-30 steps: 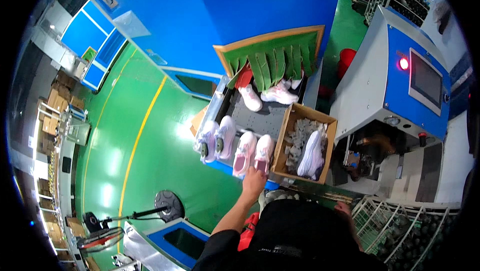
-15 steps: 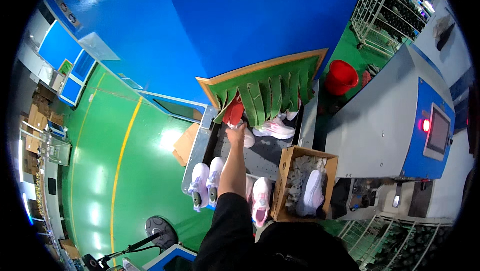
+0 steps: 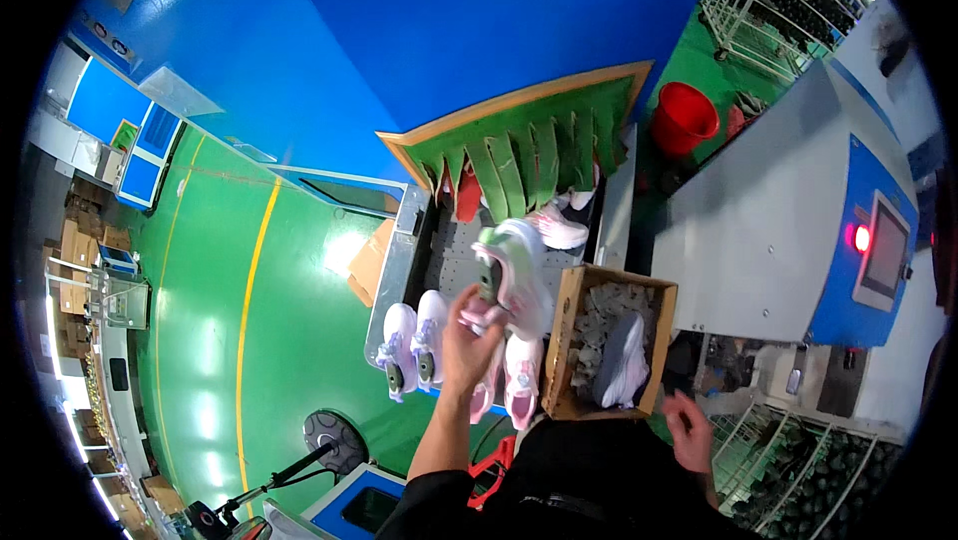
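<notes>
My left hand [image 3: 471, 342] is closed around a sneaker [image 3: 521, 275], white with pink and green parts and blurred by motion. It hangs above the perforated conveyor [image 3: 454, 266] at the machine's mouth. In front of my body at the lower right, my right hand [image 3: 691, 430] holds nothing, its fingers loosely curled and apart. Left of my left hand stands a white and lilac pair of sneakers [image 3: 429, 335]. Pink and white sneakers [image 3: 522, 380] stand just right of my wrist, partly hidden. Another sneaker [image 3: 559, 228] lies by the green strip curtain [image 3: 529, 166].
Right of the conveyor's end, a cardboard box [image 3: 566, 340] holds crumpled pale scraps and a pale sneaker [image 3: 624, 365]. A grey and blue machine [image 3: 758, 231] with a lit red lamp stands to the right. A red bucket [image 3: 685, 119] and wire rack [image 3: 768, 11] are behind.
My left hand has drawn back from the strip curtain toward me, lifting the sneaker off the conveyor. My right hand has come into view at the lower right.
</notes>
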Demonstrator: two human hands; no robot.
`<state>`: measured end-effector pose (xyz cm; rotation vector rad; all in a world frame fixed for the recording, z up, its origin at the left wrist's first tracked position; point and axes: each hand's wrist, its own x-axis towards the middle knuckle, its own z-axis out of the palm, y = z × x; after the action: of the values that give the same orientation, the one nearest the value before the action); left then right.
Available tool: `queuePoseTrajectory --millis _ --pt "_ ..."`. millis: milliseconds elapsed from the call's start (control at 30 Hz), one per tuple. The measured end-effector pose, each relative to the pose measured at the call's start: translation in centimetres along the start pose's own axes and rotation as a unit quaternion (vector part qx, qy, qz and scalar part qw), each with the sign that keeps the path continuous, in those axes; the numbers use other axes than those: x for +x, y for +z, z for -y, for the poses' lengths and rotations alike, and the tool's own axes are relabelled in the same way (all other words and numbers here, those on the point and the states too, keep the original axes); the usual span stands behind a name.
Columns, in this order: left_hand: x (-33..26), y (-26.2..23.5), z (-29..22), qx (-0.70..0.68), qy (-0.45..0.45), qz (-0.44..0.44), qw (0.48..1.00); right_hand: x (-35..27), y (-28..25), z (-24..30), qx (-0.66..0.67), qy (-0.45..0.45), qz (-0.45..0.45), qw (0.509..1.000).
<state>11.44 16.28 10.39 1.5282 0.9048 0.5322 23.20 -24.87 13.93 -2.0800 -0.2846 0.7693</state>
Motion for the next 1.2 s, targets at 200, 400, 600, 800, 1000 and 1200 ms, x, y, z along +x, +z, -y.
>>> queuePoseTrajectory --millis 200,400,600,800,1000,1200 --pt "-11.3 7.7 -7.4 -0.111 0.071 0.222 0.966 6.6 2.5 8.3 0.314 -0.227 0.164 0.907" --pt "-19.7 13.2 -7.8 -0.118 0.189 0.169 0.96 2.7 -0.6 5.7 0.583 -0.113 0.147 0.791" --pt "-22.6 17.2 -8.2 -0.159 -0.037 0.373 0.913 -0.8 -4.9 -1.7 0.683 -0.077 0.085 0.721" --pt "-21.9 24.0 -6.0 -0.168 -0.193 0.372 0.892 -5.0 -11.7 -6.2 0.406 -0.106 0.103 0.902" --pt "-26.2 30.9 -3.2 -0.019 -0.134 0.401 0.906 -9.2 -16.3 -10.2 0.45 -0.014 0.058 0.891" --pt "-27.2 32.9 -2.8 -0.097 -0.079 0.361 0.924 -8.3 -17.7 -11.1 0.435 -0.038 -0.113 0.892"
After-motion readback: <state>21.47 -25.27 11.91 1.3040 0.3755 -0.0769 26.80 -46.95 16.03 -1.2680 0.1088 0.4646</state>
